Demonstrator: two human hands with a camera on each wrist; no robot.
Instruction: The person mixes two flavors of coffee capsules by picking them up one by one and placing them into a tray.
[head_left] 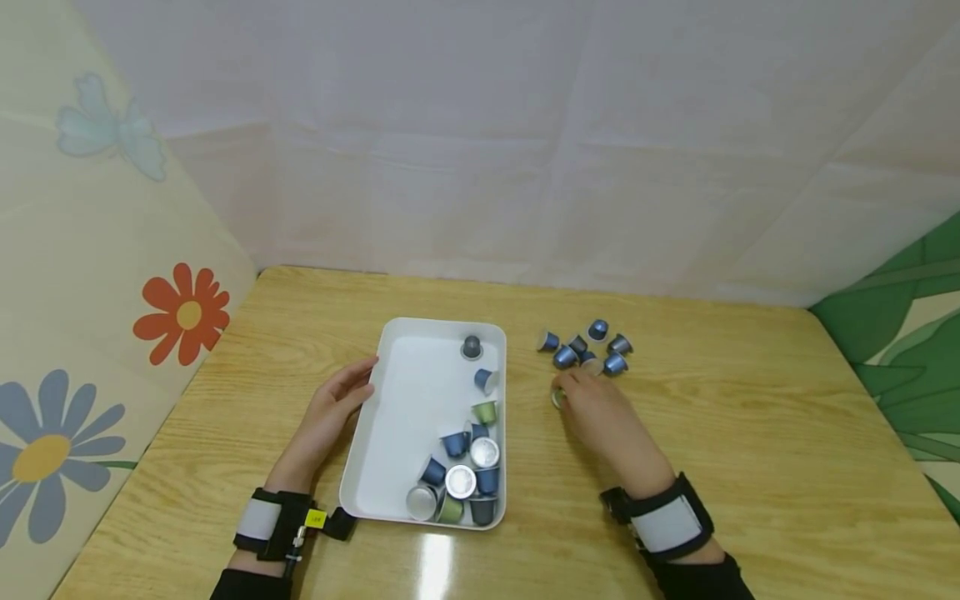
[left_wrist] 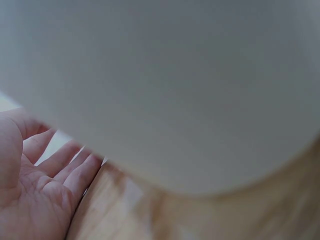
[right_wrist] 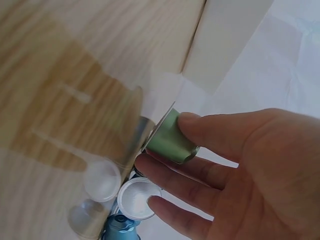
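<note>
Thumb and fingers of my right hand (head_left: 603, 414) pinch a green coffee capsule (right_wrist: 172, 137), just in front of a loose group of capsules on the table. In the right wrist view a silver-lidded capsule (right_wrist: 137, 199) and a blue capsule (right_wrist: 121, 228) lie close below those fingers. My left hand (head_left: 335, 408) touches the left side of a white tray (head_left: 405, 400) with its fingers extended. Inside the tray, along its right side and near end, lie several capsules, among them a green capsule (head_left: 484, 412) and a dark grey capsule (head_left: 472, 347).
Right of the tray, blue capsules (head_left: 616, 364) and darker ones are scattered on the wooden table (head_left: 750, 433). A pale cloth (head_left: 525, 167) hangs behind the table's far edge. Patterned cloth with flowers (head_left: 183, 312) covers the left side.
</note>
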